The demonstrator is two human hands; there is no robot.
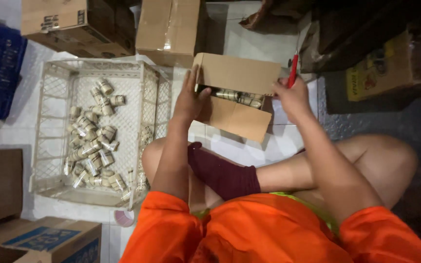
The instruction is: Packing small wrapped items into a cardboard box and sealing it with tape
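The white plastic crate sat on the tiled floor to the person's left, its bottom scattered with small pale rolls lying at all angles. Just beside it, in front of the crossed legs, stood the small cardboard box, its flaps spread wide and a row of the same rolls showing in the opening. The left hand pressed flat against the box's left end, fingers extended and not closed around anything, touching the flap edge. The right hand steadied the box's right end; whether its grip was closed on the red-handled tool standing just above it could not be told, since the fingers were curled away from the camera. To do this step well, it seemed wise to keep both palms squarely against opposite ends so the box did not skew, and to hold the flaps clear so none folded over the rolls inside. The rolls looked light and prone to rolling, so the box was best kept level on the floor rather than tipped toward the knees.
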